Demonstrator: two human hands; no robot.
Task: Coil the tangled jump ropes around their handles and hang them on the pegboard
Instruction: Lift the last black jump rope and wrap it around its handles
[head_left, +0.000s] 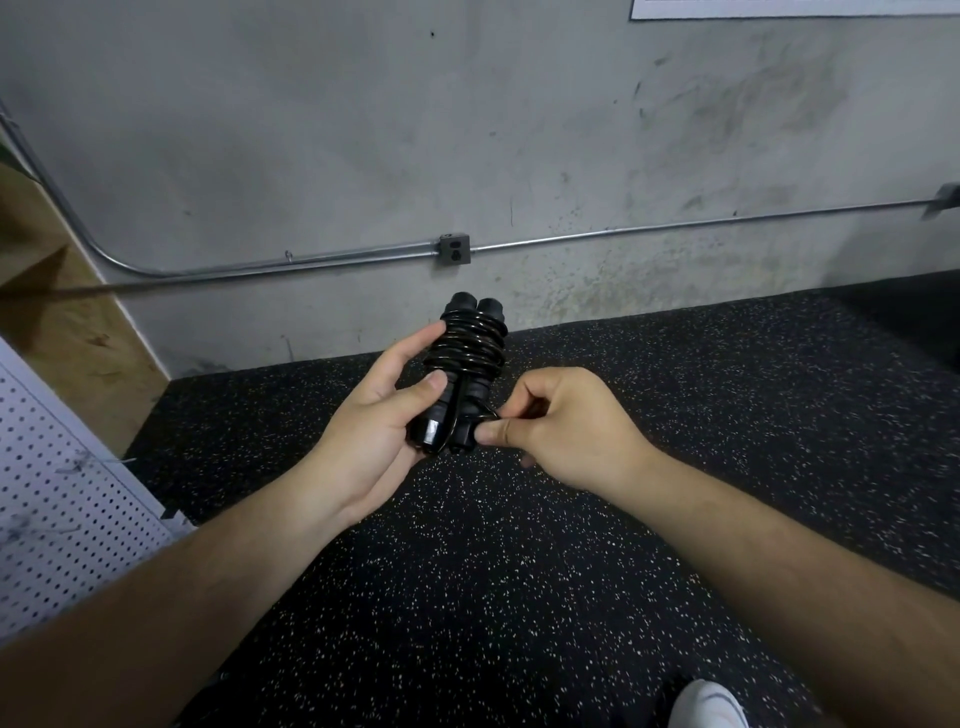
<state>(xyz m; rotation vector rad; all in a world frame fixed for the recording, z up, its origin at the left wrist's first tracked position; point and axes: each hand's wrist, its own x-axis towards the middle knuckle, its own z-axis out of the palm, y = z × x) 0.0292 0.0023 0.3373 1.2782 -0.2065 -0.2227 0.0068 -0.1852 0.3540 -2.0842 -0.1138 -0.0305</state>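
Rope (470, 348) sits coiled round both handles (431, 431), held in the air right of the pegboard (57, 493). Left hand (374, 415) grips the handles; right hand (556, 421) pinches the loose end. It looks light, springy and slick, so clamp across the coils or they may unwind.
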